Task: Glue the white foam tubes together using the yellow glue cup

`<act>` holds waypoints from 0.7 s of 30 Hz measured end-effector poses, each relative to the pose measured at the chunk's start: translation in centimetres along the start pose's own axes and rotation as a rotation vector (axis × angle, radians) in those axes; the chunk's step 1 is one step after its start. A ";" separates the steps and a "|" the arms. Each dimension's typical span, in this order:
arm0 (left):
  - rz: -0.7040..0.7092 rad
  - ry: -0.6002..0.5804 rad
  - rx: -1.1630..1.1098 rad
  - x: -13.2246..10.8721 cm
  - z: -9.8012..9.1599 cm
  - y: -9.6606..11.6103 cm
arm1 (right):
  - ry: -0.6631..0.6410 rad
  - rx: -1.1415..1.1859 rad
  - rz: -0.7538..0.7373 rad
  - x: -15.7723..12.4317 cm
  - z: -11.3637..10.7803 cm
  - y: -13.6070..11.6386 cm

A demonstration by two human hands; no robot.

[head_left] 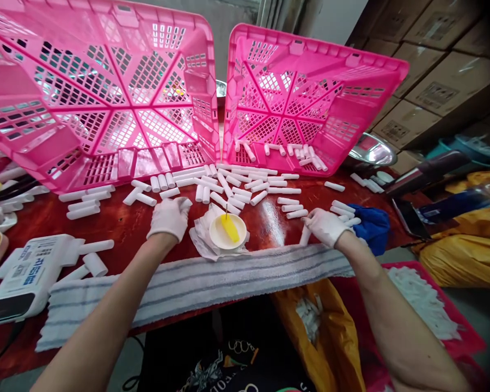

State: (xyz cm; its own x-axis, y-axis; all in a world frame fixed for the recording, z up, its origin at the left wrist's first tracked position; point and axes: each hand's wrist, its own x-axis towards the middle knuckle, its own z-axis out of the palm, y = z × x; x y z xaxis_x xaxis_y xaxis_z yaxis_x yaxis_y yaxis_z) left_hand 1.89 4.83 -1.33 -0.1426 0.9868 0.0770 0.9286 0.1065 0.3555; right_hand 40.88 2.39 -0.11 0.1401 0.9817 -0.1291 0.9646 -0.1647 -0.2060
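My left hand (169,219), in a white glove, is curled closed on the red table, its fingertips around a short white tube (185,202). My gloved right hand (325,226) pinches another white tube (305,236), which points down towards the striped towel (237,275). Between the hands, a small white bowl (216,235) rests on crumpled white tissue (202,247). A yellow piece (230,227) with a thin stick standing up from it lies in the bowl. Many loose white tubes (228,185) are scattered beyond my hands.
Two pink plastic baskets (134,109) (286,114) stand tipped on their sides at the back. A white device (35,267) is at the left. A blue cloth (371,226) lies near my right hand. Below right is a pink crate (469,335) of white pieces; cardboard boxes (441,92) are stacked behind.
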 end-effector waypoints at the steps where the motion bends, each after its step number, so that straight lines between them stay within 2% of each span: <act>1: -0.029 -0.011 -0.083 -1.4 -0.2 0.0 | -0.022 0.000 0.008 -0.1 0.1 -0.5; 4: -0.104 -0.078 -0.331 -5.3 -0.2 0.5 | -0.011 0.071 0.019 -0.5 0.0 -2.3; 7: -0.130 -0.132 -0.346 -7.4 0.6 1.8 | 0.055 0.257 -0.054 -0.8 0.2 -3.7; 11: -0.072 -0.144 -0.277 -6.6 1.6 3.0 | 0.149 0.262 -0.231 -0.8 2.6 -4.3; 16: 0.034 -0.159 -0.276 -4.5 1.9 2.7 | 0.125 0.084 -0.353 -0.9 6.3 -4.5; 19: 0.054 -0.153 -0.280 -4.4 2.1 2.3 | 0.165 0.085 -0.402 -1.2 6.9 -4.7; 21: 0.069 -0.158 -0.293 -4.7 2.3 2.0 | 0.152 0.239 -0.390 -1.7 6.5 -5.4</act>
State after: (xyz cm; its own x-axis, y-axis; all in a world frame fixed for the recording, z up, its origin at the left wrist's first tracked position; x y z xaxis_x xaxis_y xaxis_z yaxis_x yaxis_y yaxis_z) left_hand 5.22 0.72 -3.10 -0.0066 0.9996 -0.0264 0.7927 0.0213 0.6092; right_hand 33.97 1.02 -5.08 -0.1734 0.9746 0.1420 0.8758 0.2185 -0.4304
